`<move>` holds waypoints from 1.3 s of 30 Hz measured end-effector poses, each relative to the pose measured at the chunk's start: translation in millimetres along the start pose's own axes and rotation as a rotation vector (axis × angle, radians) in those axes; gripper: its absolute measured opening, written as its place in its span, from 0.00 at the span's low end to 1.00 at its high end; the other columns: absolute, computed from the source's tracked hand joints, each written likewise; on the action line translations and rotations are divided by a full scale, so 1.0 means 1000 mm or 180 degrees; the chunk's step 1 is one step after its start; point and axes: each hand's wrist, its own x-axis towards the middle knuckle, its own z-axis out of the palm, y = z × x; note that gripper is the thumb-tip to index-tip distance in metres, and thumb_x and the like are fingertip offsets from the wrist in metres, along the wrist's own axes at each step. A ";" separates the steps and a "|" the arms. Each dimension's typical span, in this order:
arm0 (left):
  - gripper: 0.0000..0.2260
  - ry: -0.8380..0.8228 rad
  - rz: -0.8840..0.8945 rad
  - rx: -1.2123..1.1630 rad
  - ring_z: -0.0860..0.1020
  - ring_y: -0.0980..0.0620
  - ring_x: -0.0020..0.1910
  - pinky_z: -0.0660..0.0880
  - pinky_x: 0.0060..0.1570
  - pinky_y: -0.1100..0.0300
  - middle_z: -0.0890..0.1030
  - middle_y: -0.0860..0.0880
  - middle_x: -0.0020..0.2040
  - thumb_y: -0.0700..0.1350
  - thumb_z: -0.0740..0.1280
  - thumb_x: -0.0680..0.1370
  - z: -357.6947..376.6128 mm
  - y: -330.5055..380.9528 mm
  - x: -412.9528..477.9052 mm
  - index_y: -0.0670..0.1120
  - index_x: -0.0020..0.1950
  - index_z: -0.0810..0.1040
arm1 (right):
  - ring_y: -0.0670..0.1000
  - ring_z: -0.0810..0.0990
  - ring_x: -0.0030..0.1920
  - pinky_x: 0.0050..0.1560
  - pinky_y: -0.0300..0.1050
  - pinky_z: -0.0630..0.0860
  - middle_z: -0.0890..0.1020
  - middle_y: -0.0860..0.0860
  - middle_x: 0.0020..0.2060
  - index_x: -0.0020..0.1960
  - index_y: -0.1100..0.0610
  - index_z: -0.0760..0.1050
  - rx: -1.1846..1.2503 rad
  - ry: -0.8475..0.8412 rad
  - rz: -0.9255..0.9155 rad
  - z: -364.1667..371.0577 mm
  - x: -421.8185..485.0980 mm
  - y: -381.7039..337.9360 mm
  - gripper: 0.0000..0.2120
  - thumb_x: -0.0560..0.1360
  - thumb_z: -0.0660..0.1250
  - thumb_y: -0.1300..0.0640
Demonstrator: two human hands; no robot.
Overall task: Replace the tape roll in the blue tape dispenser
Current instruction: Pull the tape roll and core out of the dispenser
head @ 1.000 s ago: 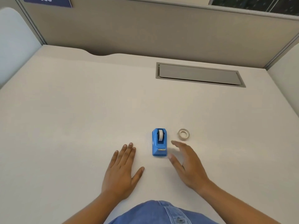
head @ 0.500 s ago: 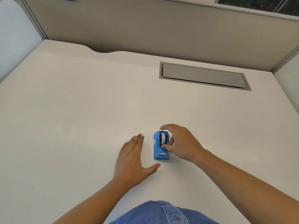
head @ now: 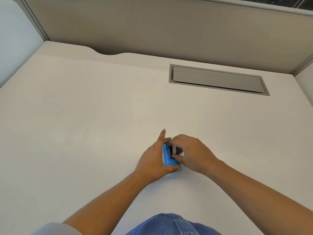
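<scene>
The small blue tape dispenser [head: 168,157] stands on the white desk [head: 84,133] just ahead of me. My left hand [head: 155,160] wraps its left side and front end, thumb under the near corner. My right hand [head: 191,152] comes over from the right, with thumb and fingers pinched on the white tape roll [head: 174,149] sitting in the dispenser's slot. The spare tape roll seen earlier to the right of the dispenser is hidden behind my right hand.
A grey recessed cable hatch [head: 216,80] lies in the desk at the back right. Grey partition walls [head: 152,28] close off the back and both sides. My blue denim lap [head: 171,224] shows at the bottom edge.
My left hand has moved from flat on the desk to gripping the dispenser's side. My right hand has shifted over the top and closed its fingers on the roll inside.
</scene>
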 end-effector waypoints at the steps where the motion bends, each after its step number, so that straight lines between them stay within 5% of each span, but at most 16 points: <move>1: 0.55 -0.0016 -0.0015 -0.0001 0.72 0.58 0.64 0.63 0.57 0.68 0.71 0.62 0.69 0.53 0.79 0.65 -0.001 0.000 0.000 0.56 0.78 0.43 | 0.46 0.75 0.42 0.44 0.53 0.80 0.77 0.42 0.43 0.53 0.45 0.75 -0.0040 -0.0030 -0.0018 -0.002 0.002 0.000 0.13 0.71 0.69 0.57; 18: 0.55 -0.0167 0.0096 0.0763 0.75 0.51 0.61 0.71 0.55 0.60 0.71 0.57 0.71 0.54 0.77 0.67 -0.009 0.004 0.002 0.54 0.78 0.38 | 0.49 0.74 0.40 0.41 0.46 0.77 0.76 0.46 0.39 0.49 0.48 0.77 -0.0445 -0.0430 -0.0158 -0.021 0.019 -0.013 0.11 0.67 0.71 0.56; 24: 0.55 -0.0183 0.0101 0.0801 0.75 0.51 0.61 0.74 0.56 0.57 0.70 0.57 0.71 0.53 0.77 0.67 -0.010 0.005 0.003 0.53 0.78 0.39 | 0.47 0.76 0.37 0.37 0.44 0.77 0.78 0.45 0.37 0.44 0.49 0.77 -0.0056 -0.0377 0.0132 -0.023 0.022 -0.010 0.11 0.64 0.74 0.56; 31: 0.55 -0.0191 0.0033 0.0818 0.74 0.51 0.64 0.72 0.57 0.58 0.71 0.55 0.71 0.53 0.78 0.67 -0.011 0.007 0.003 0.52 0.78 0.40 | 0.50 0.74 0.40 0.38 0.45 0.74 0.70 0.45 0.38 0.42 0.43 0.65 -0.0401 -0.0566 -0.0073 -0.023 0.022 -0.016 0.16 0.67 0.71 0.57; 39: 0.55 -0.0198 0.0017 0.0870 0.75 0.51 0.60 0.73 0.53 0.59 0.72 0.55 0.69 0.52 0.78 0.66 -0.010 0.007 0.005 0.52 0.78 0.41 | 0.50 0.77 0.40 0.39 0.47 0.79 0.78 0.46 0.39 0.44 0.50 0.75 -0.0040 -0.0561 0.0124 -0.028 0.026 -0.016 0.12 0.63 0.74 0.57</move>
